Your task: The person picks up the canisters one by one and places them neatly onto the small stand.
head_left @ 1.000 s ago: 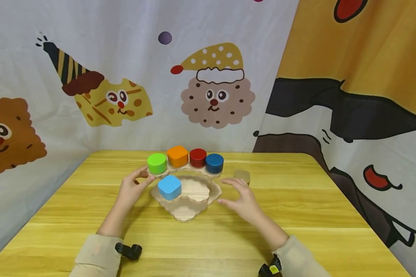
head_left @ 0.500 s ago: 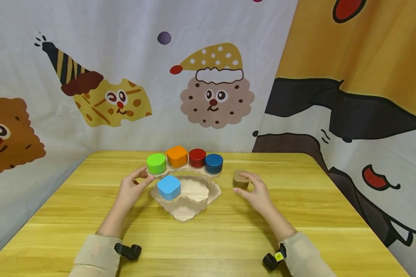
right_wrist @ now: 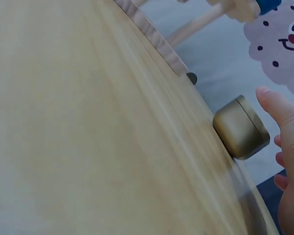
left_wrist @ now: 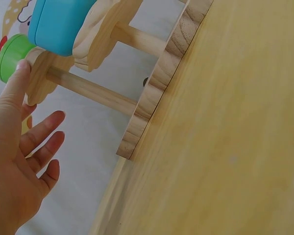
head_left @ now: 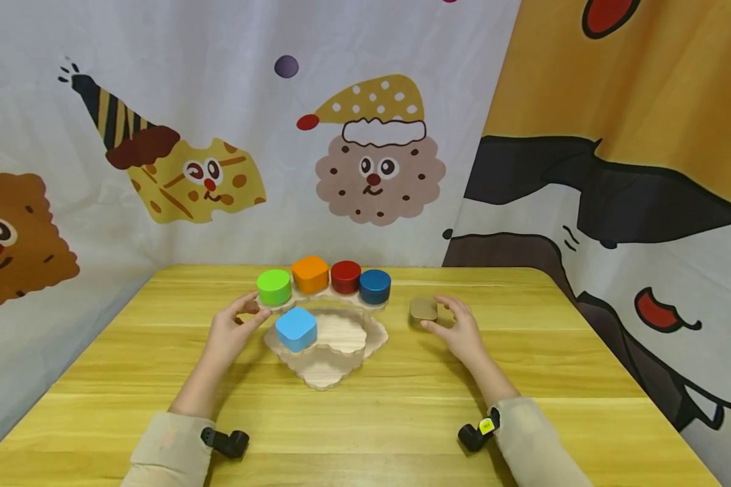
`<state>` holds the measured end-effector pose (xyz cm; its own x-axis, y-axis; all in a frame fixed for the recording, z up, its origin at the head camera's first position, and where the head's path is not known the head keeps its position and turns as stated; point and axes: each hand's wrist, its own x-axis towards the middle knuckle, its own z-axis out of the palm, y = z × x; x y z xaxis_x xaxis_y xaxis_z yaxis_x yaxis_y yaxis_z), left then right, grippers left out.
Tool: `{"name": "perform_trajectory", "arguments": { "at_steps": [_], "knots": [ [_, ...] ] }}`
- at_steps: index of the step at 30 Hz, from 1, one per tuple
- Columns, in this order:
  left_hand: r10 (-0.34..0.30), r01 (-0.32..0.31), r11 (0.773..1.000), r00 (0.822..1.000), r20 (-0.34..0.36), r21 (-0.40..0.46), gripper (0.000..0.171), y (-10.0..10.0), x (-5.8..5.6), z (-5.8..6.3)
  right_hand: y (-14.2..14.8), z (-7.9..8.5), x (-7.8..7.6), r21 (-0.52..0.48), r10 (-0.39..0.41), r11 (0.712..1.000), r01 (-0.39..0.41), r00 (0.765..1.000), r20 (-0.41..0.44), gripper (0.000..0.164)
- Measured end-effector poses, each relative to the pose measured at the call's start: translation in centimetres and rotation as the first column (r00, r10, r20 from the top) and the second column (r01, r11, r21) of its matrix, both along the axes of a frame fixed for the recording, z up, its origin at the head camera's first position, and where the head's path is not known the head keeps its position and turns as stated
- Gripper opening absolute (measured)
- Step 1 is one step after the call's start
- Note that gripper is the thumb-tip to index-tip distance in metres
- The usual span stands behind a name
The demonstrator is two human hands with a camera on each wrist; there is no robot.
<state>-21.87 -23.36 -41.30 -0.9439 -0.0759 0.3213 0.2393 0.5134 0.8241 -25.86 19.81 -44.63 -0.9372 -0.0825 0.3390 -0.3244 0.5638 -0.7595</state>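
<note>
My left hand [head_left: 234,328] pinches the left end of the upper tier of a scalloped wooden stand [head_left: 323,368], thumb on its edge; the other fingers are loosely bent. That tier carries a green round lidded box [head_left: 274,287], an orange rounded-square one [head_left: 310,274], a red round one [head_left: 345,277] and a dark blue round one [head_left: 374,287]. A light blue rounded-square box [head_left: 296,329] stands on the lower tier. To the right, a small gold lidded box [right_wrist: 240,128] rests on the table, with my right hand [head_left: 459,333] spread at its right side, thumb and fingers apart.
The wooden table [head_left: 353,433] ends at a patterned curtain [head_left: 219,81] behind the stand. A black camera is strapped on each sleeve. The stand's right part lies between the light blue box and the gold box.
My right hand has moved right from beside the stand, passed over the gold box, and is now at its right side. The left hand has stayed at the stand.
</note>
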Motion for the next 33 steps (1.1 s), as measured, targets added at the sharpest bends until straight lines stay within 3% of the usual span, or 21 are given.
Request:
{"name": "perform_trajectory", "arguments": {
  "at_steps": [13, 33],
  "knots": [
    [0.004, -0.004, 1.000, 1.000, -0.019, -0.005, 0.056, 0.1, -0.1, -0.1, 0.6, -1.2, -2.1, 0.021, 0.009, 1.000, -0.010, 0.999, 0.040, 0.071],
    [-0.002, 0.002, 1.000, 1.000, -0.027, -0.001, 0.055, 0.0, -0.1, -0.2, 0.5, -1.8, -2.5, 0.007, 0.023, 1.000, -0.024, 0.995, 0.098, 0.075]
  ]
}}
